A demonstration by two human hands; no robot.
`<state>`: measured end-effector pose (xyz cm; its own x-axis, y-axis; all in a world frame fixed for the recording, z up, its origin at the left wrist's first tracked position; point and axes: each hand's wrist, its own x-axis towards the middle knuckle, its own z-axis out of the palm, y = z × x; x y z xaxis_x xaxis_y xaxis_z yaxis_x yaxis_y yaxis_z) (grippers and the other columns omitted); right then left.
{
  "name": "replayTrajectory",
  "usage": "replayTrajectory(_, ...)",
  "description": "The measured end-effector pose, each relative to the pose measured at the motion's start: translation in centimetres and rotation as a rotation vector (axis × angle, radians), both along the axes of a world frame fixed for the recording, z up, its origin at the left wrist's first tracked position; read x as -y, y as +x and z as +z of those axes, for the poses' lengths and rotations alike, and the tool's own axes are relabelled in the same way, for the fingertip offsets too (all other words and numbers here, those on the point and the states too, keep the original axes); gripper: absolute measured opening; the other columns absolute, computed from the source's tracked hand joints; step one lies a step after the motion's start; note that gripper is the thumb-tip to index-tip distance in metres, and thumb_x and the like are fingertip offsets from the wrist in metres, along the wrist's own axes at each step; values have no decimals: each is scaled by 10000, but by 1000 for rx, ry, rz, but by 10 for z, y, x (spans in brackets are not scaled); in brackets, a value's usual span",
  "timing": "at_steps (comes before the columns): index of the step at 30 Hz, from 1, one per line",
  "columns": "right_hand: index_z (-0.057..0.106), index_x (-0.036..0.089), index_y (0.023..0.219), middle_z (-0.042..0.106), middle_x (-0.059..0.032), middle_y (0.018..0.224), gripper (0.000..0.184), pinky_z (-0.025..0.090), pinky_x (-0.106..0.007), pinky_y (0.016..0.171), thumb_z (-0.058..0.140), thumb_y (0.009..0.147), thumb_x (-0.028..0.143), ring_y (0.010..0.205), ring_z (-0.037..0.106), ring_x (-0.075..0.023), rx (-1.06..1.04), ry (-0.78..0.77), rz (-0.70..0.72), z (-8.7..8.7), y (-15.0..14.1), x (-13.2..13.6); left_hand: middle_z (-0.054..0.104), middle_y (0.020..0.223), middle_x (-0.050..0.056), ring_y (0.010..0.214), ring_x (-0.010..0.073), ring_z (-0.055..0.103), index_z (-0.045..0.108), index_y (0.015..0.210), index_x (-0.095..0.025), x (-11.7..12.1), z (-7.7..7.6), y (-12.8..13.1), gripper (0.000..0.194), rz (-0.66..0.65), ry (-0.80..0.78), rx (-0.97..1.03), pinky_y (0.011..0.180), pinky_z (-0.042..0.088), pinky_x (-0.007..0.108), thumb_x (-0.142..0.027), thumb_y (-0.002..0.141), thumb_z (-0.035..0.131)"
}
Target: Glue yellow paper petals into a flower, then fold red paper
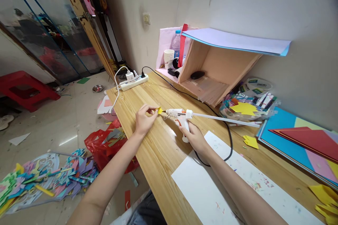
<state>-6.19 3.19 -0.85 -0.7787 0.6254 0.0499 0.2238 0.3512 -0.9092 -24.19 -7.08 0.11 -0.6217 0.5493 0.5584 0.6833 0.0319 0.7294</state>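
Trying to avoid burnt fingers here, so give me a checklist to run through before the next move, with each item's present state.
1. Glue gun held by its handle in the right hand: ok.
2. Yellow piece pinched in the left hand: ok.
3. Left hand well clear of the nozzle: not ok, I'd say; the fingertips are very close.
4. Glue stick in the gun: ok, a long length sticks out behind.
5. Black plug in the power strip: ok.
6. Nozzle heat: cannot tell.
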Motion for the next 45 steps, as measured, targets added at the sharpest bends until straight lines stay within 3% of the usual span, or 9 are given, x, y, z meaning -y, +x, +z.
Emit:
replayTrajectory(8,600,156,942,617,-42,787,293,393,-280,658,471,784,366,707,531,-183,-11,-24,-39,0,0,3,563,678,0,613,101,517,638,746,-154,0,-1,-2,90,18,15,89,605,417,222,-233,706,620)
replayTrajectory(13,568,171,913,609,-22,773,294,381,-256,630,460,786,413,675,526,-165,-82,-23,-63,1,-11,-14,623,745,34,679,125,572,622,775,-140,-3,-9,-12,187,56,111,389,673,458,251,-299,678,646)
replayTrajectory(20,510,181,814,590,-39,773,152,357,-271,653,410,785,291,734,515,-193,14,464,-105,7,-81,-60,643,765,45,721,136,603,601,759,-128,-6,-11,-17,285,-21,158,721,731,474,273,-300,568,725)
replayTrajectory(23,516,188,823,600,-51,814,129,358,-294,690,428,767,264,775,511,-212,48,498,-121,1,-98,-63,641,730,38,682,128,602,603,743,-122,-5,-7,-14,300,-60,134,780,704,481,264,-305,547,737)
replayTrajectory(29,530,169,918,579,-103,937,260,362,-362,767,497,761,373,893,484,-259,88,508,-183,-5,-87,-49,643,678,24,622,109,597,609,740,-121,-4,-3,-11,327,-126,115,891,658,487,237,-314,522,760)
replayTrajectory(32,506,150,1021,528,-139,1050,346,346,-413,837,510,768,386,1004,428,-282,-26,534,-383,3,-67,-28,648,697,22,623,101,597,611,760,-125,-3,-4,-11,335,-159,86,957,644,482,217,-317,529,758)
replayTrajectory(35,547,172,919,578,-96,913,243,378,-381,808,373,861,331,895,494,-228,-181,389,-309,8,-52,-3,652,734,33,632,100,597,620,775,-121,-2,-2,-9,315,-245,20,1013,645,482,213,-308,555,746)
replayTrajectory(41,621,157,900,649,-69,876,278,457,-288,668,538,761,383,733,580,-157,-333,-338,-40,3,-51,17,654,733,19,653,92,607,629,771,-134,0,4,-1,246,-387,-50,1054,702,479,214,-273,595,731)
replayTrajectory(45,653,142,828,661,-58,804,280,460,-276,664,629,683,380,669,574,-135,-379,-454,-36,-2,-53,14,662,736,33,651,104,607,639,786,-130,0,3,1,262,-434,-136,977,674,474,221,-301,608,725)
